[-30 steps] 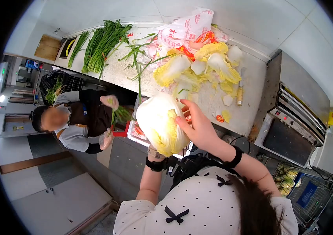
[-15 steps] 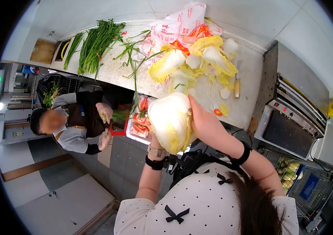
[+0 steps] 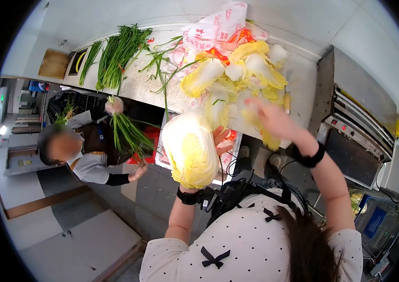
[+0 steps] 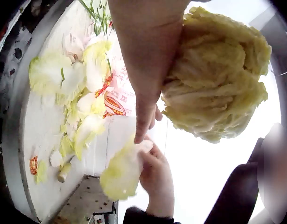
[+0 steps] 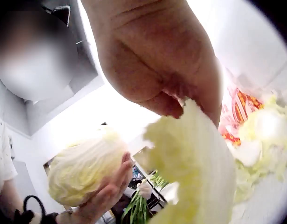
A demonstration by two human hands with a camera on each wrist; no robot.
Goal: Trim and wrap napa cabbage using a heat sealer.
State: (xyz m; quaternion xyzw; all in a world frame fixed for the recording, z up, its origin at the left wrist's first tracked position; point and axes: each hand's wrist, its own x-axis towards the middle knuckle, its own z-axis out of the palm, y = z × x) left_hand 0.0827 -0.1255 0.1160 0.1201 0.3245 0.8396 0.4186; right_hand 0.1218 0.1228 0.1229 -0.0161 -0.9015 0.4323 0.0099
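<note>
My left hand (image 3: 222, 140) holds a large pale napa cabbage (image 3: 190, 152) from below and the side, its fingers against the leaves. The cabbage is upheld in front of my chest, off the counter. In the right wrist view the left hand (image 5: 108, 193) curves along the cabbage's underside. My right hand (image 3: 277, 120) is apart from the head, over the counter's near edge, and pinches a loose cabbage leaf (image 5: 194, 163) between thumb and fingers. That leaf (image 4: 122, 172) hangs down in the left wrist view. Peeled yellow-white leaves (image 3: 260, 68) lie on the counter beyond.
A knife (image 3: 287, 101) lies beside the leaves, with a printed plastic bag (image 3: 216, 30) behind them. Green stalks (image 3: 122, 56) are piled at the counter's far left. Another person (image 3: 91, 148) stands at left handling greens. A metal appliance (image 3: 354, 127) is on the right.
My right hand has left the cabbage's side and moved right toward the counter with a leaf. The left hand still holds the cabbage. The other person has raised a bunch of greens.
</note>
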